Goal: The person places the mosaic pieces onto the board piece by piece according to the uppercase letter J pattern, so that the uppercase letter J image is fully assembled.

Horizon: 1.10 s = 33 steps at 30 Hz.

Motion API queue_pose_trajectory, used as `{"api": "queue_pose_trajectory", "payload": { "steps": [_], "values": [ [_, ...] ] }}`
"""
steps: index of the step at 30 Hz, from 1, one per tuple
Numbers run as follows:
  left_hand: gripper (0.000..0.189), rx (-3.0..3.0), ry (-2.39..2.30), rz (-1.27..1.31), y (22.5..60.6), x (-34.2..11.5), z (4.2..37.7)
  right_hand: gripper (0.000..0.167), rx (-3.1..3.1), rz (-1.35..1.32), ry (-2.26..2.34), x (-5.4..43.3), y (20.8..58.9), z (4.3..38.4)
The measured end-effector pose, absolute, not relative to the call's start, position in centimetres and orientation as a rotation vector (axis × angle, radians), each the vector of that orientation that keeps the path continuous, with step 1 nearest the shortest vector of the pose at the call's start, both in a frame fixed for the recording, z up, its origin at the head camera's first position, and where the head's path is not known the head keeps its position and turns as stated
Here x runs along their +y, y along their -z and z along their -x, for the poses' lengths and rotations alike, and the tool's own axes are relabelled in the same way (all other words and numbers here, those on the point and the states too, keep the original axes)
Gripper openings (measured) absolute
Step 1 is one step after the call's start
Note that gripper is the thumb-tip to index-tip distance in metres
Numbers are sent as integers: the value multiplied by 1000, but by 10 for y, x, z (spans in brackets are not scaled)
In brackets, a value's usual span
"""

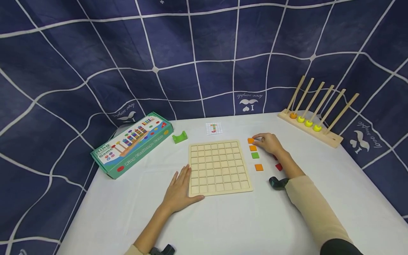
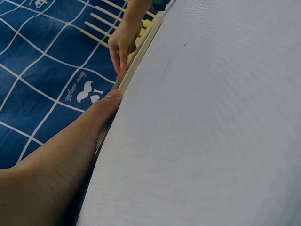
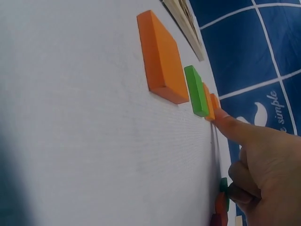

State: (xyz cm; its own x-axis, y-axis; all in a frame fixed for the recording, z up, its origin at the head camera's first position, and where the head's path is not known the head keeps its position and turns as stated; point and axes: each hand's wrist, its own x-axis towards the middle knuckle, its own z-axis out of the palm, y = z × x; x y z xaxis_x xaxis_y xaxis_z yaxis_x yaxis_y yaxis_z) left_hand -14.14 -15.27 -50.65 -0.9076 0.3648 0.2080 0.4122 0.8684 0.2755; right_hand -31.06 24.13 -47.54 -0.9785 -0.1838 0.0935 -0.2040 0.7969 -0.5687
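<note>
Head cam bright, soft shadows; wrist cams dimmer, tabletop (image 2: 197,117) greyish; R cam's lower-left corner dark, blurry.

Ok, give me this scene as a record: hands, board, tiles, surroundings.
left hand: rests against left edge of pale wooden grid board
right hand: pinches farthest orange square tile
column right of board, far to near: pinched tile, second orange square tile, green square tile, nearest orange square tile
beside right forearm: red tile, partly hidden
behind board: white patterned card
far left: green rectangular game box
far right: wooden peg rack, yellow rings, orange ring
</note>
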Motion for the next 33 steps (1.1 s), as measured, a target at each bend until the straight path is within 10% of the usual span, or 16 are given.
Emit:
{"api": "queue_pose_trajectory", "payload": {
  "steps": [33],
  "values": [
    [115, -2875, 649, 626, 508, -154, 144, 36, -2713, -556, -1105, 105, 483, 254]
  ]
}}
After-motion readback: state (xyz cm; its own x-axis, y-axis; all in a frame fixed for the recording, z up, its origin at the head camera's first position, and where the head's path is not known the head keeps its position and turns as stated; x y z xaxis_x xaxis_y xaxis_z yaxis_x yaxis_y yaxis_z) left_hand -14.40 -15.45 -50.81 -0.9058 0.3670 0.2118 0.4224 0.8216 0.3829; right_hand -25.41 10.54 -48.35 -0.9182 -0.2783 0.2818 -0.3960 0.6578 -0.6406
